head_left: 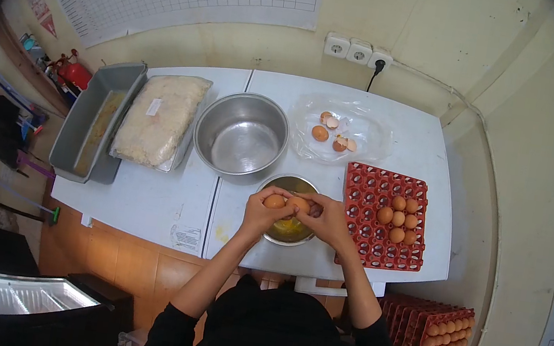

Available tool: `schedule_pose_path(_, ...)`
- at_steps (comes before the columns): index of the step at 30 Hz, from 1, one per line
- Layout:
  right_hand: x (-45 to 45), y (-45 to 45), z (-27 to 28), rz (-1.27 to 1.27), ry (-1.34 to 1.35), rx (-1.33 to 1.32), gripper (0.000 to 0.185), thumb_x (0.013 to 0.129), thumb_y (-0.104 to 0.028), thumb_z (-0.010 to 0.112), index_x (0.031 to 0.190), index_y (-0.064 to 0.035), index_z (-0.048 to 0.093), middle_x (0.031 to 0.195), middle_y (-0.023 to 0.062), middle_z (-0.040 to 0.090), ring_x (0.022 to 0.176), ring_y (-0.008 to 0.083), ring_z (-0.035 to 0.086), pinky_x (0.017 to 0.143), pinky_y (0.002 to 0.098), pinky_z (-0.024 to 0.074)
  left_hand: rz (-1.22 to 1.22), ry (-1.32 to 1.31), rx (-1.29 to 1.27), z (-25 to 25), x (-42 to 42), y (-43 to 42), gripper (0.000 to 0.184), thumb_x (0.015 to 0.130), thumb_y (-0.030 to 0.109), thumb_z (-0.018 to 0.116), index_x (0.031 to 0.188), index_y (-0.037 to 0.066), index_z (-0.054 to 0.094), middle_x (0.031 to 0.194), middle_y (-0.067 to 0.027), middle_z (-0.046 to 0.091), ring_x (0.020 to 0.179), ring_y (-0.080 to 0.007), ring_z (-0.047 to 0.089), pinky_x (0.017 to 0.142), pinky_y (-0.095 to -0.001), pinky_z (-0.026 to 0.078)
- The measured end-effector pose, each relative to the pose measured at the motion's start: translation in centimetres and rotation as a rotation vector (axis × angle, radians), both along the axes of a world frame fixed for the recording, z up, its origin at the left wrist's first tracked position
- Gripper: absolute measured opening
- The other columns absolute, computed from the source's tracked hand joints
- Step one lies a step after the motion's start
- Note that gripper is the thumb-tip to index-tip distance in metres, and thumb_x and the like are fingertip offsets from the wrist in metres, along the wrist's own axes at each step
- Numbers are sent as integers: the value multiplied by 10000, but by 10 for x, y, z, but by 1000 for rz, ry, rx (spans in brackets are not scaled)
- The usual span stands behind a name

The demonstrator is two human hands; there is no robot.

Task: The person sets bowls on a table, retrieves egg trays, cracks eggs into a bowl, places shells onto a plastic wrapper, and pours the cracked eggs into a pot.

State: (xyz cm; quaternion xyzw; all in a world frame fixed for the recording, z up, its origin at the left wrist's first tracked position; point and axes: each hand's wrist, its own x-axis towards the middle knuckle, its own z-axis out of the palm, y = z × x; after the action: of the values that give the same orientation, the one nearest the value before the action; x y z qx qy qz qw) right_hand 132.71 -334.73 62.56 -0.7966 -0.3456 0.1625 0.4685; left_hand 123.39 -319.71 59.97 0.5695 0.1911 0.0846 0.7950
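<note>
Over a small metal bowl [289, 236] at the table's front edge, both hands hold brown egg pieces close together. My left hand [261, 212] is closed round a brown egg or shell [274, 202]. My right hand [328, 220] has its fingers round another brown egg or shell [299, 204]. Yellow egg liquid shows in the bowl beneath them. Whether the pieces are whole or cracked cannot be made out. To the right, a red egg tray [365, 249] bears several brown eggs [399, 218]. Broken shells [340, 144] lie on a clear plastic bag [374, 134] behind.
A large metal pot [242, 136] stands behind the small bowl. Left of it are a plastic-wrapped pale package [161, 118] and a grey bin [132, 92]. Stacked trays of eggs [440, 345] stand low at the right. A black plug [379, 65] is in the wall socket.
</note>
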Motion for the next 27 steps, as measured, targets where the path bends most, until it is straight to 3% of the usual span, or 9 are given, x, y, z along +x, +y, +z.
schedule_pose_path(2,0,2,-6,-36,14,-6,393,740,-248,762,1019,16,678,783,147,679,637,130,633,611,260,512,97,-64,304,-5,2,-1,232,712,70,762,911,15,657,915,-56,661,822,-122,623,742,-243,525)
schedule_pose_path(5,-2,3,-9,-60,-26,127,421,712,-233,770,1022,33,668,751,152,681,593,134,636,601,269,528,141,-81,450,-5,2,-1,268,679,77,766,919,18,663,900,-56,673,812,-120,620,764,-263,507)
schedule_pose_path(8,-4,-1,-4,-64,-76,116,428,695,-174,758,1061,23,655,821,151,680,664,183,665,680,289,545,127,-111,500,-2,1,2,290,674,72,754,942,16,658,908,-66,675,829,-126,624,785,-270,507)
schedule_pose_path(13,-3,-13,10,150,-506,104,531,721,-11,630,1243,-83,564,1123,130,575,1007,291,590,836,361,517,48,-198,664,20,-6,11,296,690,6,703,981,15,649,947,-86,655,886,-161,623,821,-271,490)
schedule_pose_path(17,-8,-22,13,173,-686,20,519,745,8,609,1249,-97,552,1162,121,544,1054,280,555,836,369,515,-51,-300,857,29,-11,13,322,694,-11,688,1010,27,641,991,-104,648,935,-200,626,849,-287,484)
schedule_pose_path(20,-12,-25,-5,152,-492,79,455,770,-17,635,1217,-57,561,1115,141,582,989,268,602,819,348,521,-73,-207,782,9,-12,6,316,718,-7,699,1025,33,636,1006,-90,649,956,-182,616,865,-289,477)
schedule_pose_path(22,-12,-23,-15,15,-21,189,366,846,-74,632,1202,-26,563,1068,139,624,921,206,642,809,316,522,-77,-172,709,1,1,0,298,739,19,705,1028,36,636,1007,-81,651,955,-170,611,862,-287,478)
schedule_pose_path(25,22,-16,-23,-179,141,350,384,909,-156,602,1255,-12,515,1037,144,653,884,172,656,809,297,518,-49,-109,667,8,47,-3,277,796,99,710,1055,40,632,1009,-56,656,928,-139,605,828,-281,489)
schedule_pose_path(27,61,-9,-17,-269,249,565,433,936,-221,576,1304,-24,462,1055,130,649,900,168,648,797,285,515,44,-178,508,13,104,-6,296,801,150,709,1070,51,636,927,-68,674,823,-162,630,765,-291,500)
